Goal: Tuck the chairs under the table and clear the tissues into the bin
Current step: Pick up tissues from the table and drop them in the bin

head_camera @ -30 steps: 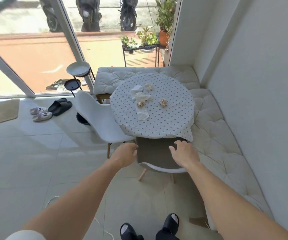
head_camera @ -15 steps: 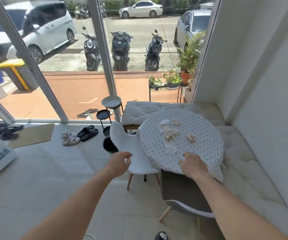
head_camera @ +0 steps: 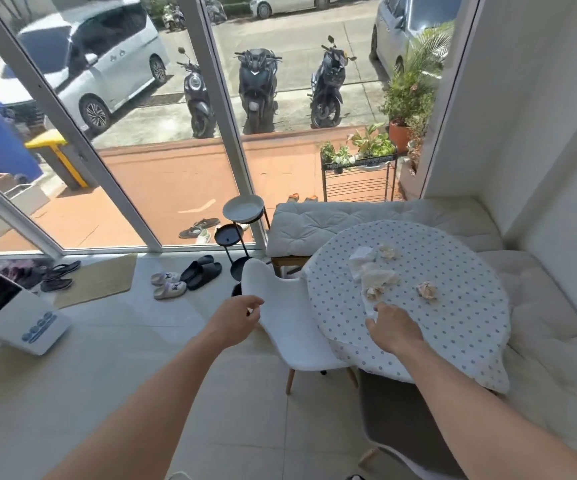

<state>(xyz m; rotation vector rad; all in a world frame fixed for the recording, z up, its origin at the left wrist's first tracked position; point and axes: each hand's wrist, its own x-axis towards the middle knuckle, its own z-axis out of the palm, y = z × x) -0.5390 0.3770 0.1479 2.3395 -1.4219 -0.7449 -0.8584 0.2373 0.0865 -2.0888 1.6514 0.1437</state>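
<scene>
A round table point(head_camera: 453, 323) with a dotted cloth carries several tissues: flat white tissues point(head_camera: 362, 255) and crumpled balls point(head_camera: 427, 291). My right hand point(head_camera: 394, 328) lies palm down on the cloth, fingertips on the near end of a white tissue point(head_camera: 370, 312); a grip is not clear. The white chair point(head_camera: 290, 327) stands at the table's left with its seat partly under the cloth. My left hand point(head_camera: 237, 318) is at the edge of its backrest, fingers apart and curled. The grey chair point(head_camera: 401, 420) sits mostly under the table's near side.
A dark round bin point(head_camera: 236, 289) shows on the floor behind the white chair. A two-tier plant stand point(head_camera: 242, 211) stands by the glass. A cushioned bench point(head_camera: 540, 323) wraps the table's far and right sides. Slippers point(head_camera: 190, 275) and a white appliance point(head_camera: 20, 317) lie left.
Both hands left the grey chair. My right hand slid across the cloth to the white tissue's end. My left hand moved up to the white chair's backrest. The view tilted up.
</scene>
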